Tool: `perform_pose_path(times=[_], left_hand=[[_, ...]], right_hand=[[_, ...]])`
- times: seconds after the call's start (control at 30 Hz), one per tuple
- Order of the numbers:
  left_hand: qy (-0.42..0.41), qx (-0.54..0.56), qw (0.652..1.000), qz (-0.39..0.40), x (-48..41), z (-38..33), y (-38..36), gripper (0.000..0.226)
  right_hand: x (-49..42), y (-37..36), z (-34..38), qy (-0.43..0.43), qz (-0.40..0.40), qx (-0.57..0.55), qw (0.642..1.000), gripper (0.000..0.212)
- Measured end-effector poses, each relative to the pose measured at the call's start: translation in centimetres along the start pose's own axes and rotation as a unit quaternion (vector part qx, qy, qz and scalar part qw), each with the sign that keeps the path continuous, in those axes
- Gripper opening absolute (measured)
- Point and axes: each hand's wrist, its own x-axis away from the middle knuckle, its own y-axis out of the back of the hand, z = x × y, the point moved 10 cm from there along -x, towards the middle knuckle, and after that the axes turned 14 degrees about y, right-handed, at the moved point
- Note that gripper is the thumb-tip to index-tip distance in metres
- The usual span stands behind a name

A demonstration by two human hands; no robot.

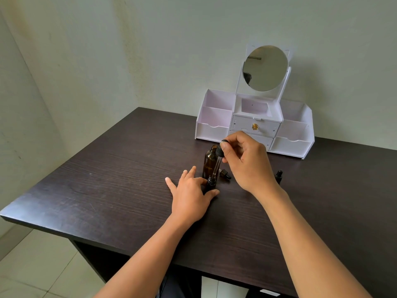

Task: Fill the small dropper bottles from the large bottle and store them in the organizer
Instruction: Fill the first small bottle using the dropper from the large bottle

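The left hand rests on the dark brown wood-grain table with its outer fingers spread flat, while its thumb and forefinger pinch a small dark glass dropper bottle standing upright just right of the knuckles. The right hand hangs above and to the right of it, fingers curled, gripping the black rubber top of a clear glass dropper whose tube slants down to the small bottle's open neck. Just behind the left fingertips stands the large amber glass bottle, uncapped and upright. A black dropper cap lies on its side below the right hand's fingers. A second small dark capped bottle stands just right of the right wrist. Beyond both hands sits the white plastic organizer with its round mirror
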Motion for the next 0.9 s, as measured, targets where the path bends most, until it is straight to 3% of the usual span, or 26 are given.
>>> perform_pose_path(times=[0.23,0.37,0.9], left_hand=[[0.001,-0.002,1.0,0.0,0.0,0.0,0.0,0.046],[0.001,-0.002,1.0,-0.001,0.1,0.0,0.0,0.046],[-0.004,0.007,1.0,-0.002,0.1,0.0,0.1,0.046]], right_hand=[[0.1,-0.5,-0.7,-0.016,0.012,0.0,1.0,0.005],[0.1,-0.7,-0.9,-0.025,0.009,-0.029,0.999,0.018],[0.0,-0.5,-1.0,-0.019,-0.015,-0.018,1.0,0.011]])
